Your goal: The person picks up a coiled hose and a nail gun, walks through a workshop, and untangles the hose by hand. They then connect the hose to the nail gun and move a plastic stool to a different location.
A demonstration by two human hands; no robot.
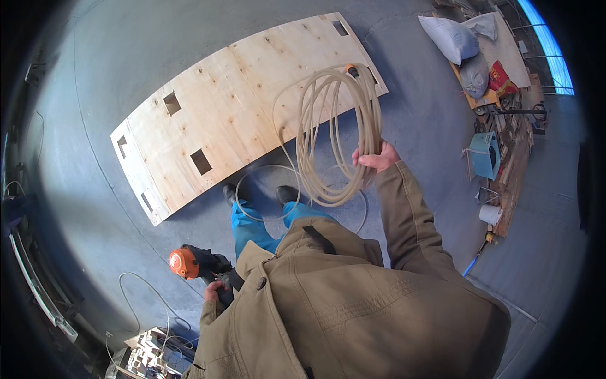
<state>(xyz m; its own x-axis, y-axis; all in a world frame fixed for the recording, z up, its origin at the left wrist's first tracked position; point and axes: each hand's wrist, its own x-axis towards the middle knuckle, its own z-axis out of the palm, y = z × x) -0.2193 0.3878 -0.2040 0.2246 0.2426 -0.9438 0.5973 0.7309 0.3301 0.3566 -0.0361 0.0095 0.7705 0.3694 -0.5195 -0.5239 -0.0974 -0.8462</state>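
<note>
My right hand [379, 157] is closed around a coil of pale, translucent hose [307, 146], held up in front of me. Loose loops of it droop toward my shoes. At the coil's far end shows a small orange and black piece [352, 71]; I cannot tell whether it is attached to the hose. Low at my left side, my left hand [216, 292] grips a black nail gun [206, 260] with an orange cap. Beyond my feet lies a long plywood panel [233, 107] with several rectangular cutouts, partly covered by the coil.
White and grey sacks [449, 38] lie on a board and cart at the far right. Nearby are a light-blue container [485, 155], a white bucket [490, 214] and scrap wood [514, 183]. At lower left, a thin hose [148, 282] runs across the floor beside piled wood pieces [148, 354].
</note>
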